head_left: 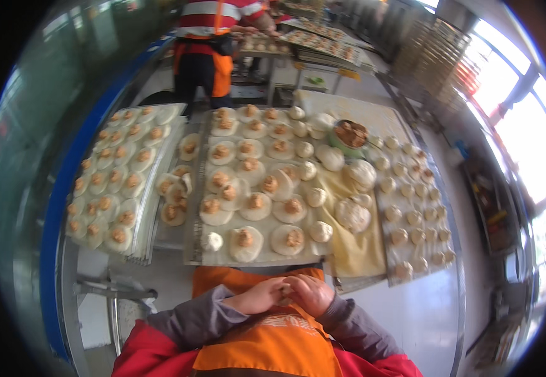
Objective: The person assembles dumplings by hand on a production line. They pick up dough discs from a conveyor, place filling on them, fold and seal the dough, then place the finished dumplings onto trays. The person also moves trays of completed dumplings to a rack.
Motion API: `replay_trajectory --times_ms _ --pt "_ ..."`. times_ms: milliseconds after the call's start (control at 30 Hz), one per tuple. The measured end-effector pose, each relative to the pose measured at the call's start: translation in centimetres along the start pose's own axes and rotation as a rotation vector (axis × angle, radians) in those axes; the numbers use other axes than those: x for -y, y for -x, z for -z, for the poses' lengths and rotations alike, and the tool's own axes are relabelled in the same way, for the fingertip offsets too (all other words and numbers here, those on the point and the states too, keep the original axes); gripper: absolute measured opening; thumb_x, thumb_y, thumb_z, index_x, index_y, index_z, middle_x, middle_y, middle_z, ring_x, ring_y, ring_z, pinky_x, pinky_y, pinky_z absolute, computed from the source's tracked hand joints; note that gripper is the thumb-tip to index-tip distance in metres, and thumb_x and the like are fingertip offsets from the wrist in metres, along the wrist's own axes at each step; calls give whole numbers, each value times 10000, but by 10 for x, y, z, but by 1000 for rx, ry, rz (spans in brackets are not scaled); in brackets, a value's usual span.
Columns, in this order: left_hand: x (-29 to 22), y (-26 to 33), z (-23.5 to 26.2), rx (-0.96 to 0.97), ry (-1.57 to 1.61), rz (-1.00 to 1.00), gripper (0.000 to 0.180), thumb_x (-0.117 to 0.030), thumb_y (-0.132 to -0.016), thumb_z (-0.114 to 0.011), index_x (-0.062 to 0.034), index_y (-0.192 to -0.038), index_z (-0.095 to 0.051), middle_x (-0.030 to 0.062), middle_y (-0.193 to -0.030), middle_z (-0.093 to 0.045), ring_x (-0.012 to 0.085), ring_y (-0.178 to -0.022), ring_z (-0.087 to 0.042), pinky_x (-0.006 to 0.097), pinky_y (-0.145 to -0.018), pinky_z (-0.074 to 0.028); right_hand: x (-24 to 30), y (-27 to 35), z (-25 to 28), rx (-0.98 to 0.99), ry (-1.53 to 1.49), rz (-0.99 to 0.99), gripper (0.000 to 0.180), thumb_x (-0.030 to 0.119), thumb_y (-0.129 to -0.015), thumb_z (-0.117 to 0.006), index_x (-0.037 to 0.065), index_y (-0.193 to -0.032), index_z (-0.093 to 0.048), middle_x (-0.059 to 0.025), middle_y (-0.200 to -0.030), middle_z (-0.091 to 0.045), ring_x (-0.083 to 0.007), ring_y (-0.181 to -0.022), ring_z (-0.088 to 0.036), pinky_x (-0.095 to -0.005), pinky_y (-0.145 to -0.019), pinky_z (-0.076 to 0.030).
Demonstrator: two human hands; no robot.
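Note:
My left hand [263, 296] and my right hand [310, 293] meet just in front of my orange apron, below the near edge of the middle tray [229, 256]. Their fingers are bent and pressed together; whatever lies between them, if anything, is hidden. Flat dough rounds [255, 206], most topped with a lump of brownish filling, cover that tray. Along its right side runs a column of finished pale buns [320, 231], and one more bun [211, 241] sits at the near left corner. A green bowl [345, 149] of filling stands farther back.
On the left are stacked trays with filled rounds [119, 234]. Loose filled rounds [173, 213] lie between trays. Large dough pieces [352, 215] rest on a yellow cloth [361, 261]. Small buns [415, 217] fill the right tray. Another person [207, 38] stands at a far table.

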State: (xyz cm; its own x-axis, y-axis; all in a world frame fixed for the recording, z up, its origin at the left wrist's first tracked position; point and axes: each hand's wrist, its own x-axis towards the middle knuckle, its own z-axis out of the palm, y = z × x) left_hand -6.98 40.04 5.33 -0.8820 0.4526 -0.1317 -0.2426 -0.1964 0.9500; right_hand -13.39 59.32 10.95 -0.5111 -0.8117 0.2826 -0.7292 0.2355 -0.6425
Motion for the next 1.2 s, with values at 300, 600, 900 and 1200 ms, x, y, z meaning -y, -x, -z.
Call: replay_trajectory --times_ms 300,600,900,1200 --pt "32 -2 0 -182 -10 -220 265 -13 -1018 -476 -24 -1280 -514 56 -1118 -600 137 -1055 -564 294 -928 -473 5 -18 -6 -103 138 15 178 101 -796 -718 61 -949 -636 -100 -840 -608 -309 -771 -622 -410 -682 -515" --pt "-20 7 9 -110 -97 -74 189 -29 -920 -554 -32 -1107 -586 45 -977 -590 129 -895 -570 289 -795 -494 7 -26 -5 50 91 -19 245 75 -790 -707 55 -1019 -621 -125 -927 -645 -349 -840 -652 -435 -760 -534" --pt "-21 16 -4 -339 551 108 338 -366 -1095 -395 -65 -1138 -541 24 -935 -593 94 -798 -606 238 -659 -529 2 -37 -10 6 179 125 234 73 -761 -672 74 -991 -629 -64 -894 -612 -270 -809 -628 -376 -728 -526" --pt "-15 16 6 -370 409 136 454 -477 -1085 -351 -74 -1193 -529 4 -896 -578 70 -730 -549 192 -651 -465 1 -38 -18 8 122 98 211 49 -749 -661 92 -954 -639 -58 -890 -615 -265 -800 -632 -368 -708 -529"
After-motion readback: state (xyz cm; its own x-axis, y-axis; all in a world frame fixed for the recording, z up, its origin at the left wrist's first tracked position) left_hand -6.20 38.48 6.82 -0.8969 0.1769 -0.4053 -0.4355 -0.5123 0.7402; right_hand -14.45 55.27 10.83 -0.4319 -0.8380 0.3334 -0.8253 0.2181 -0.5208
